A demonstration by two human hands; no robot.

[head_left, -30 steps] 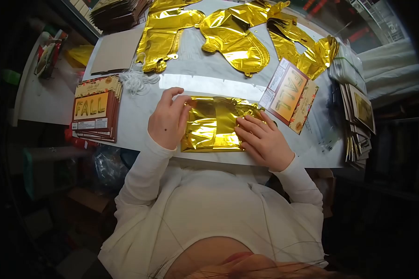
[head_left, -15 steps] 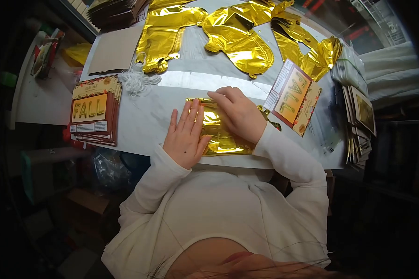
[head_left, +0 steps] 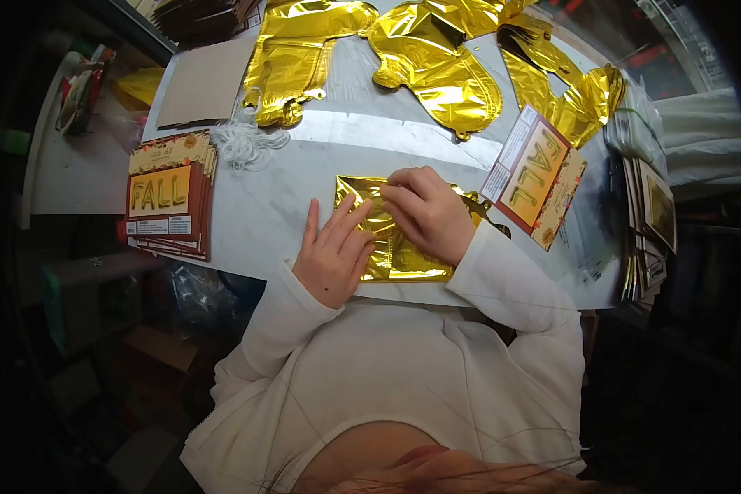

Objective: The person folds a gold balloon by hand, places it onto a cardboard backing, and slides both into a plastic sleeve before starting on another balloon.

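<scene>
A folded gold foil balloon (head_left: 407,262) lies flat near the front edge of the table, between my hands. My left hand (head_left: 333,251) rests at its left edge with the fingers apart, the longer fingertips touching the foil. Over the upper right part, my right hand (head_left: 432,216) is bent, its fingertips pinched together at the foil near the left fingertips. A tabbed end of the balloon sticks out to the right, beyond the right hand. Just right of that lies a printed FALL card (head_left: 531,177), tilted.
Flat gold foil balloons (head_left: 292,62) spread along the back. At left are a stack of FALL cards (head_left: 169,193), white string (head_left: 251,146) and a grey-brown board (head_left: 202,82). Clear plastic bags (head_left: 634,123) and a card stack (head_left: 654,206) stand at the right edge.
My left fingers have lifted from lying straight and are now more bent and spread. My right fingertips have closed in toward the foil. The view has shifted slightly.
</scene>
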